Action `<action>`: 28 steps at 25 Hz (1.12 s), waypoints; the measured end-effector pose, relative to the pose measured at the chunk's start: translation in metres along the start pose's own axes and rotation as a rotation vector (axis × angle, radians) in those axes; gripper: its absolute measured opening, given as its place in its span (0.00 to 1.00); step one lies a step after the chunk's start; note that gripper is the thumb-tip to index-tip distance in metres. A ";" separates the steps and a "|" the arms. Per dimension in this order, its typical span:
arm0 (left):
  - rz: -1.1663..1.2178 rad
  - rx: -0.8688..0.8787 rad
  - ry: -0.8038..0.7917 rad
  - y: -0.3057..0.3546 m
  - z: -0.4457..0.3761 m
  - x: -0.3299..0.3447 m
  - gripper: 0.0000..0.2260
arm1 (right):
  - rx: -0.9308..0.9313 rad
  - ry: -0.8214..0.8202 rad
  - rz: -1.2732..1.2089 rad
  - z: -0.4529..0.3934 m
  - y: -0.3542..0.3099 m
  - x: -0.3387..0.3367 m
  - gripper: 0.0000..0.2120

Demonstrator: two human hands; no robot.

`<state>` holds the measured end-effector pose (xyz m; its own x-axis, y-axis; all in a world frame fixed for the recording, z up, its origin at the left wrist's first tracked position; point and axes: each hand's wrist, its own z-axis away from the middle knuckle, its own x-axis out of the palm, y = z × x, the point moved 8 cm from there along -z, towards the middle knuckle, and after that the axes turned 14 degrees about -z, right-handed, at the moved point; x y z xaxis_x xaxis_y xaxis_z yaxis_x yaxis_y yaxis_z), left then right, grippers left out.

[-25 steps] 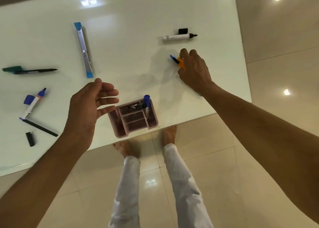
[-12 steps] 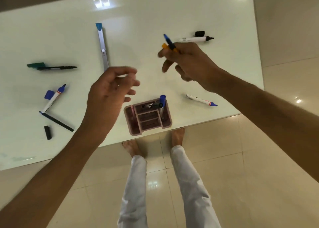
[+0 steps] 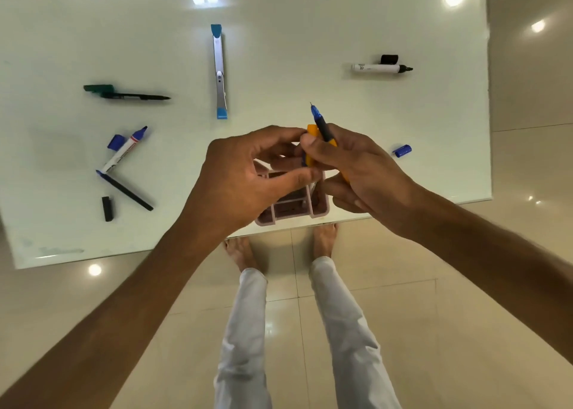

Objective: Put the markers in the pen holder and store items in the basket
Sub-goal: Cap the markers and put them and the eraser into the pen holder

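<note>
Both hands meet just above the pink pen holder (image 3: 319,210) at the table's near edge, hiding most of it. My right hand (image 3: 356,173) grips a pen (image 3: 319,120) with a blue tip and orange body, tip pointing away from me. My left hand (image 3: 248,176) pinches the orange cap (image 3: 311,143) beside the pen. Loose on the white table (image 3: 279,36) lie an uncapped black marker (image 3: 379,68) with its cap (image 3: 389,58), a blue marker (image 3: 125,149) with its cap (image 3: 115,142), a green pen (image 3: 124,93), a dark pen (image 3: 127,190) and a blue cap (image 3: 402,150).
A silver and blue bar-shaped tool (image 3: 219,70) lies in the middle of the table. A small black cap (image 3: 107,208) sits at the near left. My legs and bare feet (image 3: 324,238) stand on the tiled floor below the table edge.
My right hand lifted the blue-tipped pen and brought it back over the pen holder. My left hand moved in to meet it and now pinches the orange cap.
</note>
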<state>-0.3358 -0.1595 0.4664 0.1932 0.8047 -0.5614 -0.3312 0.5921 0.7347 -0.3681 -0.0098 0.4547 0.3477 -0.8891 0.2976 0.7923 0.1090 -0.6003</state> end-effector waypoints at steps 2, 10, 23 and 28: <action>0.005 -0.005 0.054 -0.005 0.010 -0.002 0.19 | -0.020 0.030 -0.042 0.002 0.003 0.008 0.11; -0.055 0.023 0.009 -0.022 0.040 -0.015 0.22 | 0.071 -0.069 0.002 0.001 0.025 0.026 0.09; 0.135 -0.246 -0.061 -0.062 0.036 -0.020 0.05 | 0.093 -0.011 0.240 0.005 0.042 0.019 0.18; 0.194 -0.282 -0.081 -0.083 0.042 -0.021 0.05 | -0.174 -0.058 0.583 0.016 0.032 0.028 0.16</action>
<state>-0.2737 -0.2237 0.4338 0.1703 0.9086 -0.3815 -0.6091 0.4014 0.6841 -0.3248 -0.0235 0.4558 0.7302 -0.6786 -0.0791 0.3716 0.4917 -0.7875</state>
